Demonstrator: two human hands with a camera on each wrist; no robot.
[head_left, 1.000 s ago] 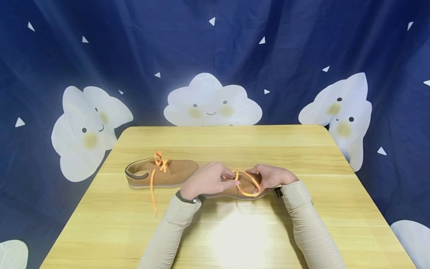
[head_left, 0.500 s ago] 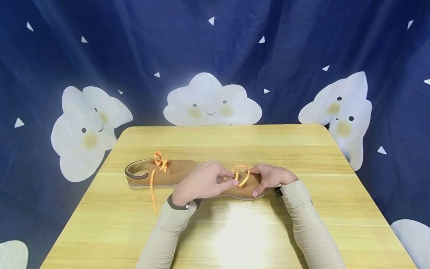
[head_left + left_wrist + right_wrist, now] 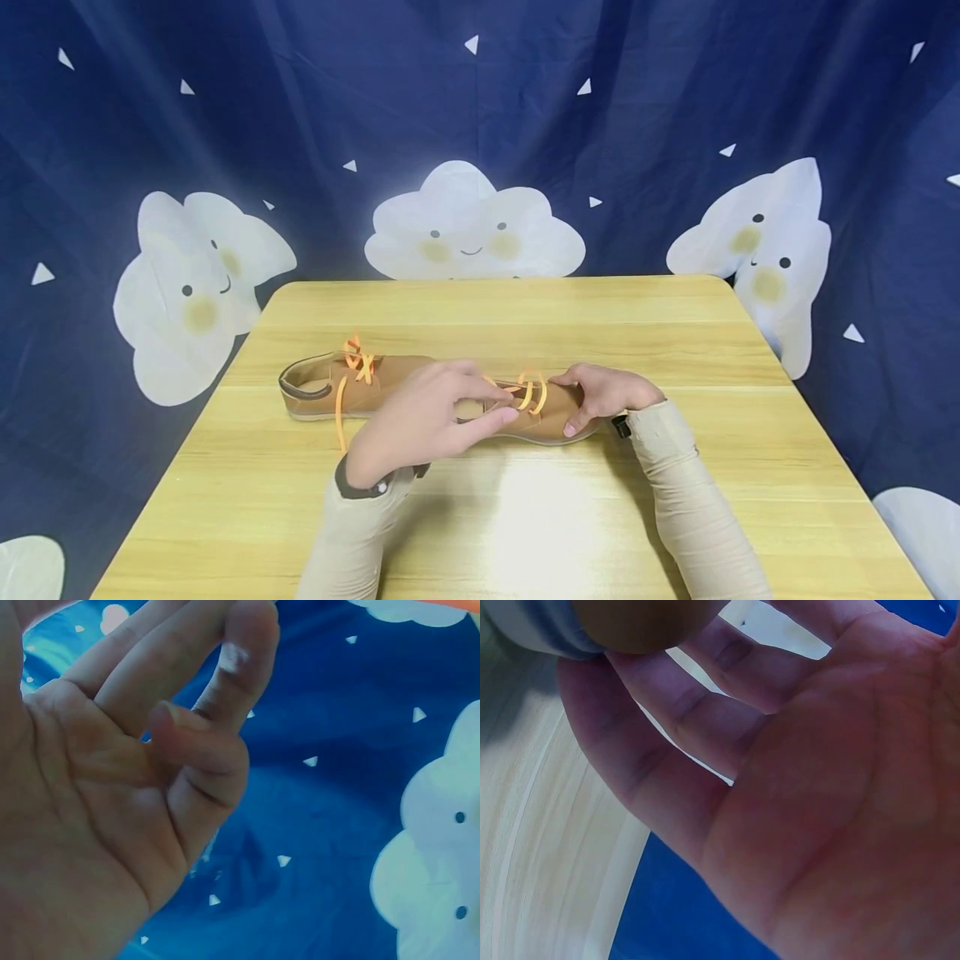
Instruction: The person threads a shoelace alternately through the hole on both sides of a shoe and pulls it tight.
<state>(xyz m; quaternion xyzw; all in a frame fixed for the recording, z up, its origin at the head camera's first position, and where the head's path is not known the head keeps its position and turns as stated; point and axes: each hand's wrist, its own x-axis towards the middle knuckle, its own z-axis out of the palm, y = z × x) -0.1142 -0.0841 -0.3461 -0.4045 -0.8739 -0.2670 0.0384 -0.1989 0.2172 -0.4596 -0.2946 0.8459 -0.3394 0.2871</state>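
Observation:
A brown shoe (image 3: 551, 427) with an orange shoelace (image 3: 542, 396) lies on the table, toe to the right. My right hand (image 3: 603, 393) grips its toe, thumb on the near side and fingers on the far side. In the right wrist view the shoe toe (image 3: 645, 619) meets the fingertips. My left hand (image 3: 431, 412) is over the shoe's heel end, with thumb and index finger pinched together by the lace. Its bent fingers hide part of the opening. In the left wrist view, thumb (image 3: 199, 750) and fingers are bent, with an orange strip (image 3: 442, 604) at the top edge.
A second brown shoe (image 3: 322, 407) lies to the left, its orange lace (image 3: 364, 367) crossed at the top with one end hanging to the near side. Both rest on a wooden table (image 3: 660, 333). Behind stands a dark blue curtain (image 3: 525, 108) with white clouds.
The big lace loop over the right-hand shoe has shrunk to small loops near the eyelets. My left hand has drawn back left and toward me. The right hand keeps its place at the toe.

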